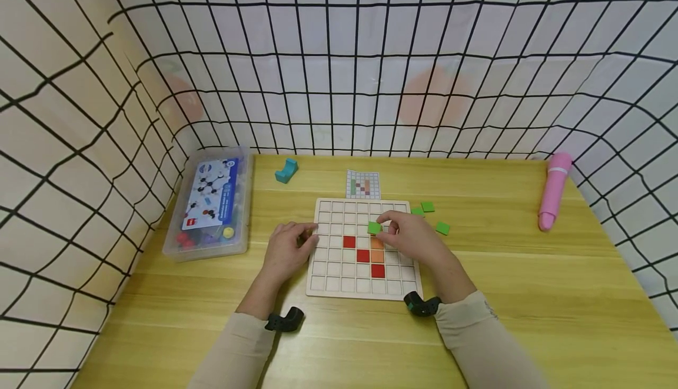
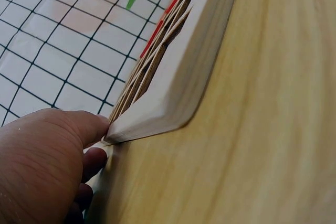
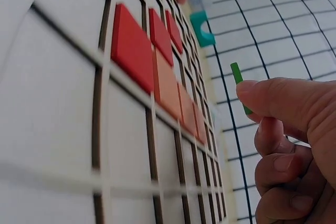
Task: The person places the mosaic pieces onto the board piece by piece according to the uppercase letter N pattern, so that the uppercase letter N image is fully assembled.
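My right hand [image 1: 415,237] pinches a green square tile [image 1: 374,228] between thumb and fingertips, above the gridded wooden board [image 1: 320,284]. In the right wrist view the tile [image 3: 235,72] appears edge-on, apart from the board. Three red tiles [image 1: 362,256] sit in a diagonal line of cells. Beside them, orange tiles [image 1: 377,256] form a column, its upper end partly hidden by the hand. My left hand [image 1: 286,250] touches the board's left edge with its fingers loosely bent; the left wrist view has a digit against the board's corner [image 2: 152,116].
Loose green tiles [image 1: 442,228] lie right of the board. Behind it is a small printed grid card [image 1: 362,185]. A teal curved block [image 1: 286,170] and a clear lidded box [image 1: 241,218] stand left, a pink cylindrical object [image 1: 555,192] far right. Netting encloses the back and sides.
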The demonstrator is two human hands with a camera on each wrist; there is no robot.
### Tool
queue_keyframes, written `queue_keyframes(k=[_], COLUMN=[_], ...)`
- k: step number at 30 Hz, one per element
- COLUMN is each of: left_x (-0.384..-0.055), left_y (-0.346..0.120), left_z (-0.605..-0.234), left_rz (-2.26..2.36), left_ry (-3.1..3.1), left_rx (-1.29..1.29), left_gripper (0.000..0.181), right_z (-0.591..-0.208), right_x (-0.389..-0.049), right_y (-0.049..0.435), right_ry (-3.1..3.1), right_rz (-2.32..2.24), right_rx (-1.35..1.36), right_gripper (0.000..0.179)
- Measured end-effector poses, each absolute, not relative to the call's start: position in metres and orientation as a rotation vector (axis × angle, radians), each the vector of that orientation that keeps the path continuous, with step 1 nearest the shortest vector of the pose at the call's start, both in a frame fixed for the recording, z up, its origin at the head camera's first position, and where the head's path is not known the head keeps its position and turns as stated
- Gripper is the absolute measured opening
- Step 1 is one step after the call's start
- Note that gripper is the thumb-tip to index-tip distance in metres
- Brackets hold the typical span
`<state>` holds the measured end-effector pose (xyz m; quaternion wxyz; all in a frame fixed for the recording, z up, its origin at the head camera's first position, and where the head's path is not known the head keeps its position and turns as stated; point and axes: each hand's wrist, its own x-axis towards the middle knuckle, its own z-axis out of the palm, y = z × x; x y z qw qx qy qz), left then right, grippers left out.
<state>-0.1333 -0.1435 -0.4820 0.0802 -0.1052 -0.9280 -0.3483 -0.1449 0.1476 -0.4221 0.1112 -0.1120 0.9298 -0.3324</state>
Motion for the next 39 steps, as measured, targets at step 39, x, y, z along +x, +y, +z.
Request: queue_keyframes(k=[39], left_x=[-0.134], left_y=[-0.144], left_z=[-0.482], left_rz=[-1.033], left_ry=[-2.764], left_rx=[-0.32], left_gripper=[0.03], right_z=[-0.427], right_x=[-0.171], right_y=[0.062], right_ry=[2.764], right_rz=[-0.695], right_rx=[-0.41], right_gripper=[0.029])
